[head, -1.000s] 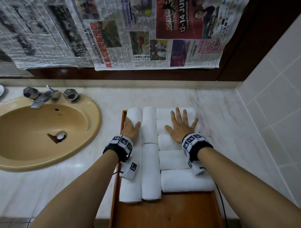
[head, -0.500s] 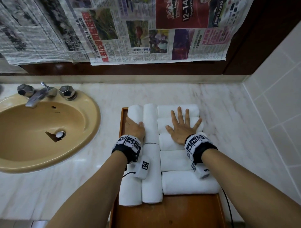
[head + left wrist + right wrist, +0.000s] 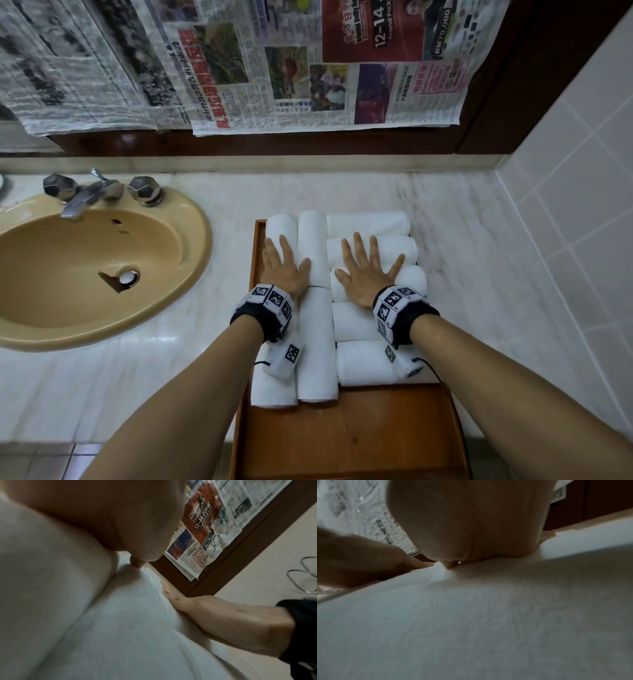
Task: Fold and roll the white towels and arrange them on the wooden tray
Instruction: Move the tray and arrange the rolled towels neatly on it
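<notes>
From the head view: rolled white towels packed on the far half of the wooden tray, just right of the sink; left hand and right hand flat on them, fingers spread. From the left wrist: palm pressed on towel, right hand alongside. From the right wrist: palm down on terry cloth, left hand beside.

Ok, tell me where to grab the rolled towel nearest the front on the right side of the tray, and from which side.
Probably take the nearest crosswise towel around its middle, coming from above and the front. It lies sideways with bare tray before it, so the thumb fits there. The fingers would have to wedge between it and the next roll, which touches behind.
</notes>
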Demonstrator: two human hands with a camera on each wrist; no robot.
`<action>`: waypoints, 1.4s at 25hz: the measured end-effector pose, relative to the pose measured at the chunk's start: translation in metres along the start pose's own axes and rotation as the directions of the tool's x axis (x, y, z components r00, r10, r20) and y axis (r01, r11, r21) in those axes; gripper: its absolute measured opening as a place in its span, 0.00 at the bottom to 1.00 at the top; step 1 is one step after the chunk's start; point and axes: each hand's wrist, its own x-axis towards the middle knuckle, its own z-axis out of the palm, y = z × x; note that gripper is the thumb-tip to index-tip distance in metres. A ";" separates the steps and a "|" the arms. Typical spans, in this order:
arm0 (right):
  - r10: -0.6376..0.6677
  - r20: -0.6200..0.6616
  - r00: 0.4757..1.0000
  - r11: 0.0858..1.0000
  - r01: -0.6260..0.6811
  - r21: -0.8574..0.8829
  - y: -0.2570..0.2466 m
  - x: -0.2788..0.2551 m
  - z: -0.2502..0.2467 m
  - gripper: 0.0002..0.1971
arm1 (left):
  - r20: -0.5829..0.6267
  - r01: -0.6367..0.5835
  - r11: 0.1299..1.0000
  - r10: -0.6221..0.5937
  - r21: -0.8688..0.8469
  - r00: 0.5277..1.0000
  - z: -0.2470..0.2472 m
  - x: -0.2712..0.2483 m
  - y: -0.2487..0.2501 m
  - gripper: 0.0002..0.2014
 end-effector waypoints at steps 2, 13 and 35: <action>0.010 0.002 1.000 1.000 -0.010 0.004 0.000 0.003 0.000 0.31 | 0.016 0.014 1.000 -0.014 -0.009 1.000 0.001 0.002 0.003 0.37; -0.111 -0.106 0.988 0.991 0.118 0.062 -0.053 -0.077 0.045 0.32 | -0.031 -0.102 0.906 0.098 -0.411 0.995 0.002 -0.088 -0.043 0.32; -0.156 -0.310 0.938 0.988 0.143 -0.065 0.002 -0.082 0.066 0.36 | -0.246 -0.127 0.989 0.106 -0.071 0.963 0.050 -0.101 -0.050 0.34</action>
